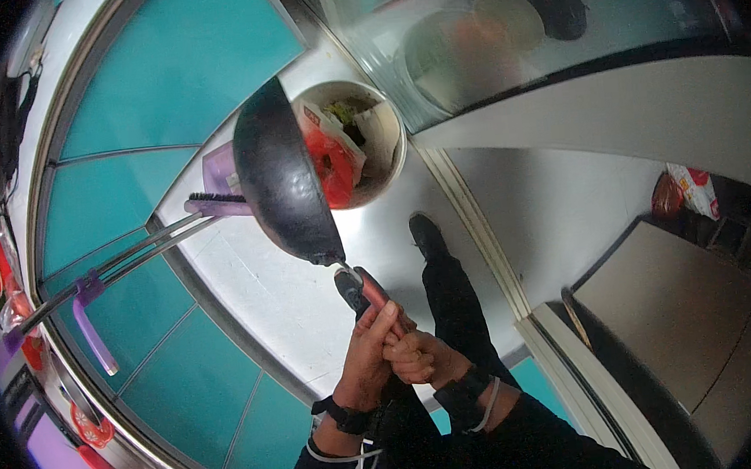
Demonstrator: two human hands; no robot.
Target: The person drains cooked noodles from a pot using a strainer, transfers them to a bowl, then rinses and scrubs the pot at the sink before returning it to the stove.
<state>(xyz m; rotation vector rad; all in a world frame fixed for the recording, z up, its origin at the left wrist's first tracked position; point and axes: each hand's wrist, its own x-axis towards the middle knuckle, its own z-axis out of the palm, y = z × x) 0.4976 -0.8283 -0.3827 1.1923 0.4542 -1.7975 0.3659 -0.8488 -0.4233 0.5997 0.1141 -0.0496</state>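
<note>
Both hands grip the reddish handle (373,291) of a black wok (281,176). My left hand (373,350) wraps the handle, and my right hand (421,356) is closed around its lower end, against the left one. The wok is tipped on its side, its dark outer surface in view and its inside hidden. It partly covers a round white waste bin (402,146), which holds a red plastic bag (334,168), crumpled packaging and green scraps. Whether the wok touches the bin cannot be told.
A broom and purple dustpan (218,167) stand left of the wok, their long handles leaning on the counter edge. Teal cabinet doors (158,73) line the left. A glass sliding door (466,42) and its floor track (481,233) lie right. A grey cabinet (665,304) stands beyond.
</note>
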